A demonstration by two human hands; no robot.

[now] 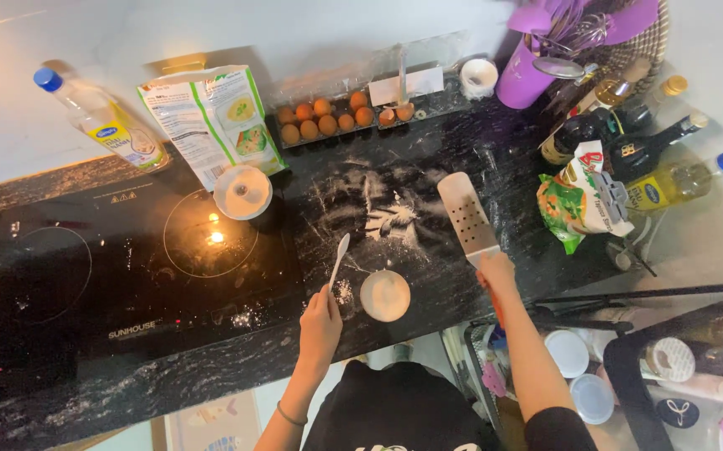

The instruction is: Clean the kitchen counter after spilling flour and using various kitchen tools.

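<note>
Head view: left hand has its fingers closed around the handle end of a white spoon; spoon blade points up and away from the fingers, over the floured patch of the black bench. Right hand has its fingers wrapped on the handle of a slotted spatula; blade runs up-left from the fingers, flat or nearly flat over the bench, can't tell if it touches.

Round dough disc lies on the bench between the two hands, just right of the left fingers, well left of the right fingers. Loose flour is scattered beyond it, between spoon tip and spatula blade.

Farther out from the left fingers: small white bowl at the edge of the cooktop, flour bag behind it, oil bottle to the far left. Egg tray straight ahead at the back. Beyond the right fingers: purple utensil holder, a cluster of bottles, green-and-white packet.
</note>
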